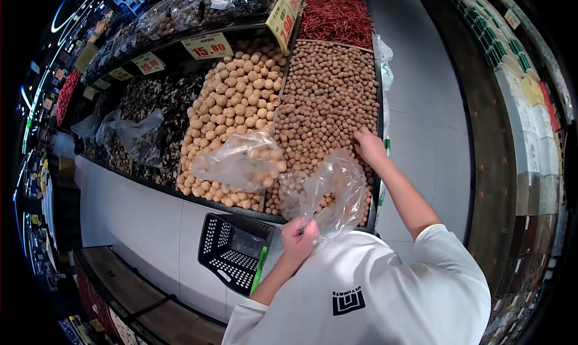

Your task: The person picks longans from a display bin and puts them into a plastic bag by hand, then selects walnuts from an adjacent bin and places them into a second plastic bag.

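My left hand (299,239) is closed around the gathered edge of a clear plastic bag (346,179). The bag hangs over the near end of a bin of small round brown dried longans (325,92), some of them visible through the film. My right hand (368,145) reaches down to the longans by the bin's right edge, its fingers bent inward and touching the heap; whatever they pinch is hidden. Left of that bin lie walnuts (235,98), with another clear plastic bag (241,161) resting on top.
Dried red chillies (337,17) fill the far section. Dark dried fungus (150,98) lies at the left, with a plastic bag (138,137) on it. A black shopping basket (232,251) stands on the floor near my left arm. Price signs (208,46) line the shelf behind.
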`<state>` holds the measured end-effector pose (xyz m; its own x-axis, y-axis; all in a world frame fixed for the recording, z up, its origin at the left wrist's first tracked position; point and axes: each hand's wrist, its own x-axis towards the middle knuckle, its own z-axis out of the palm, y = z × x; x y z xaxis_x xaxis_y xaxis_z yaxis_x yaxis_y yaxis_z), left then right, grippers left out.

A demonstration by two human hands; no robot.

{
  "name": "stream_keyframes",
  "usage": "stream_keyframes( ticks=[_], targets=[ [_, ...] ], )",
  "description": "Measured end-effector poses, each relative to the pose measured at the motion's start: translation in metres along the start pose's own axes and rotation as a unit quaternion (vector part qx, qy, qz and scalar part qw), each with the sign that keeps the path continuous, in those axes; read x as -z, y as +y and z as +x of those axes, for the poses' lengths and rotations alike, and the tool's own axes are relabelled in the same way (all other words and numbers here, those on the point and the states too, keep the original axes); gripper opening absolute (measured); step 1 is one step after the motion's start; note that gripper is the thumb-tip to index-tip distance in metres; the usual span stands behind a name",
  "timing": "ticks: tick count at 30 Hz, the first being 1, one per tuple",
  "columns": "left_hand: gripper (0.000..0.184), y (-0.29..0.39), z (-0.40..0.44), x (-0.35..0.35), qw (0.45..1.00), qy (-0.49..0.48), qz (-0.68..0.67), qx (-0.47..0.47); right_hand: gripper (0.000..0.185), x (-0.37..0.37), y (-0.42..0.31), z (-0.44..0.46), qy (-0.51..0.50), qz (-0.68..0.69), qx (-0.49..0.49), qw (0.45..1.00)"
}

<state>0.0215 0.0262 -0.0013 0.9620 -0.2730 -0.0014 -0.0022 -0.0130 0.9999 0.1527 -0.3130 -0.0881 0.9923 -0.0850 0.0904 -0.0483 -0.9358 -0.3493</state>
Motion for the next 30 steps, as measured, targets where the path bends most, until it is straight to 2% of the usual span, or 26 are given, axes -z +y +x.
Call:
stream_keyframes(
  ticks=[2,5,9,11,13,15,17,18,20,23,25,27,28,30],
  targets=[
    [0.015,0.0,-0.002,-0.003,1.0,0.003,-0.012,-0.015,0.018,-0.002,0.0,-0.003,0.04,-0.018,0.075,0.996],
    [0.015,0.001,-0.006,-0.007,1.0,0.012,-0.002,-0.027,0.017,-0.003,0.001,-0.003,-0.004,-0.046,0.096,0.994],
    [0.016,0.008,-0.01,-0.006,0.999,0.019,0.022,-0.029,0.013,-0.005,0.005,-0.005,0.05,-0.017,0.106,0.993],
    [0.018,0.009,-0.01,-0.004,0.999,0.014,0.032,-0.028,0.016,-0.003,0.004,-0.011,0.056,0.005,0.095,0.994],
    [0.019,0.01,-0.01,-0.005,0.999,0.016,0.023,-0.033,0.023,0.016,-0.009,-0.024,0.1,0.149,0.001,0.984],
    [0.019,0.012,-0.008,-0.007,0.999,0.018,0.011,-0.036,0.029,0.028,-0.015,-0.036,0.136,0.199,-0.016,0.97],
    [0.021,0.014,-0.008,-0.01,0.998,0.056,-0.009,-0.001,0.031,0.069,-0.041,-0.059,0.256,0.354,-0.072,0.897],
    [0.021,0.014,-0.008,-0.012,0.998,0.057,-0.009,0.0,0.031,0.082,-0.05,-0.072,0.254,0.354,-0.072,0.897],
    [0.021,0.015,-0.006,-0.013,0.998,0.063,-0.022,0.014,0.032,0.104,-0.066,-0.096,0.353,0.496,-0.07,0.79],
    [0.023,0.016,-0.006,-0.017,0.996,0.076,-0.033,0.018,0.034,0.117,-0.089,-0.12,0.378,0.522,-0.009,0.764],
    [0.022,0.019,-0.005,-0.019,0.997,0.076,-0.021,0.02,0.035,0.117,-0.11,-0.133,0.314,0.558,0.019,0.768],
    [0.022,0.022,-0.01,-0.02,0.997,0.076,-0.007,0.024,0.032,0.134,-0.129,-0.144,0.115,0.432,0.095,0.889],
    [0.022,0.024,-0.01,-0.019,0.997,0.076,-0.004,0.026,0.032,0.133,-0.127,-0.144,0.12,0.434,0.094,0.888],
    [0.022,0.025,-0.012,-0.017,0.997,0.075,0.003,0.027,0.029,0.126,-0.12,-0.145,0.167,0.356,0.172,0.903]
  ],
)
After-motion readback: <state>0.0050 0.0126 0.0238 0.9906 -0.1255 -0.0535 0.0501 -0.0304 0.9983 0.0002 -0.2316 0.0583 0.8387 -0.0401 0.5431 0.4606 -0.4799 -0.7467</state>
